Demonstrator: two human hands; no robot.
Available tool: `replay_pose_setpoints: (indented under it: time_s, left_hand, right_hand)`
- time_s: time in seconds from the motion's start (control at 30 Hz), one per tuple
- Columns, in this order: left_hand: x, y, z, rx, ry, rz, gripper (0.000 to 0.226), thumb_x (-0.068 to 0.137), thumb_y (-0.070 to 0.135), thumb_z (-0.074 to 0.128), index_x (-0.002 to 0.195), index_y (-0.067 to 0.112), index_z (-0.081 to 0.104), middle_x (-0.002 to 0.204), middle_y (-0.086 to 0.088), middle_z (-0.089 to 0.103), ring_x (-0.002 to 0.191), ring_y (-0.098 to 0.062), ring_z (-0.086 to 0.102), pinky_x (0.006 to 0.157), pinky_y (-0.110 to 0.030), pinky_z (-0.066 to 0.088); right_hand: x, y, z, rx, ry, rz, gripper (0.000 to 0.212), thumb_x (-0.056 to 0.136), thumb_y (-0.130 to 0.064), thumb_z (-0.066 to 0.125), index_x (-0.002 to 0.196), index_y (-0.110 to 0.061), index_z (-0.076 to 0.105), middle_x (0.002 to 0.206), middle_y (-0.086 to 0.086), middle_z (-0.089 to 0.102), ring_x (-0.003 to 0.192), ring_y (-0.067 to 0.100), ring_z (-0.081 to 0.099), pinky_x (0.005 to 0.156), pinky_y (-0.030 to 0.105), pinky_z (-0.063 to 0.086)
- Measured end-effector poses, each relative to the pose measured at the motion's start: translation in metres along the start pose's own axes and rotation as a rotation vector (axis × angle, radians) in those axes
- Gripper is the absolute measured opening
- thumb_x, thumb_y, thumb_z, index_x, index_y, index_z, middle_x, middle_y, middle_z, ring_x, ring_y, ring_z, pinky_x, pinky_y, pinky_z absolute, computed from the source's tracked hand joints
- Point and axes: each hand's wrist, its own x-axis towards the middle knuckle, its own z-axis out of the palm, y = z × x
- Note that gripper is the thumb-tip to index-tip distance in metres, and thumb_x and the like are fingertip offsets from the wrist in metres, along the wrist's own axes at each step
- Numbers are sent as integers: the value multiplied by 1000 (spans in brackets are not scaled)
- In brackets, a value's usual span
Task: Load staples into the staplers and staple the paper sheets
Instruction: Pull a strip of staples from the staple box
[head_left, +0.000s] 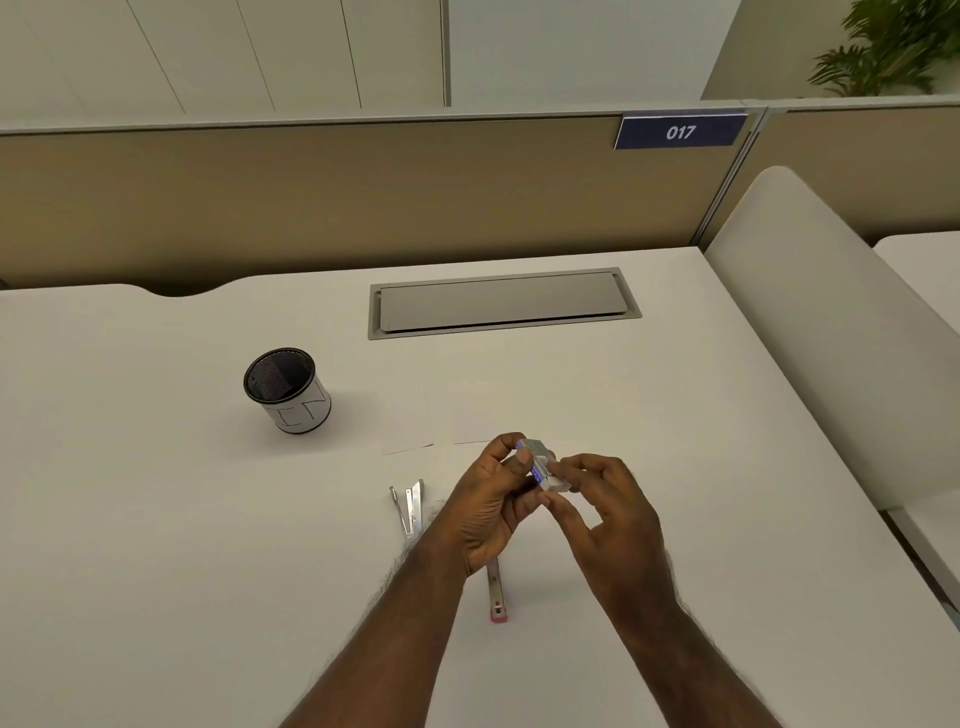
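A small staple box (540, 460), white and blue with a barcode, is held above the desk between both hands. My left hand (493, 506) grips its left side with curled fingers. My right hand (605, 512) pinches its right end with thumb and forefinger. A silver stapler (409, 505) lies swung open on the desk just left of my left wrist. A second stapler with a pink end (496, 592) lies below my left hand, partly hidden by it. Two white paper sheets (410, 423) (475, 415) lie flat beyond the hands.
A black mesh pen cup (285, 389) with a white label stands at the left. A grey cable-tray lid (501, 301) is set into the white desk (156, 519) at the back. A beige partition closes the far side; a white panel stands at the right.
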Motion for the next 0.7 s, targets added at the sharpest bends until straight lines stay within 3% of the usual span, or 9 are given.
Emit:
replay_pose_setpoints:
  time_s: [0.1,0.23,0.33,0.43,0.53,0.63,0.7]
  left_hand:
    - [-2,1,0,2,10,16,31,79,18,61,109,9,59,103,-16,68,80,-23,72,55,-22,59]
    - [-3,1,-1,-44,5,36,24,87,14,55,110,8,58,103,-16,71,88,-28,73,71,-30,62]
    - [-7,2,0,-77,-17,51,18,93,11,48,109,6,56,99,-15,74,88,-34,73,75,-34,61]
    - [-10,4,3,-64,-34,68,24,84,15,54,106,5,57,99,-15,74,88,-35,73,75,-34,61]
    - [-12,4,3,-44,-39,75,16,92,11,49,103,5,58,97,-14,74,87,-33,73,72,-31,62]
    - [-12,2,1,-16,-31,64,13,95,9,46,101,6,57,96,-11,75,86,-27,74,68,-27,62]
    - [-12,1,0,-4,-40,62,13,91,11,50,101,7,57,97,-11,75,87,-26,74,68,-27,62]
  right_hand:
    - [-3,-6,-3,-47,15,-46,31,85,-38,63,110,-22,70,108,-4,65,98,11,61,76,38,57]
    - [-7,-10,-12,-39,30,-74,29,86,-42,64,104,-21,71,105,-5,66,101,11,61,80,35,55]
    - [-10,-13,-18,5,30,-46,29,90,-43,55,97,-20,72,98,-5,67,95,11,61,74,35,56]
    - [-9,-20,-23,50,29,-4,30,92,-38,52,89,-16,72,88,-7,67,84,10,62,70,26,53]
    - [-5,-28,-28,135,31,101,14,91,-29,62,92,-19,72,88,-12,70,86,3,63,72,8,47]
    - [-1,-28,-31,135,-10,173,9,87,-17,68,93,-22,73,88,-17,71,84,3,66,67,9,49]
    - [1,-27,-33,95,-45,197,9,86,-19,70,92,-24,75,85,-15,72,80,4,67,67,13,51]
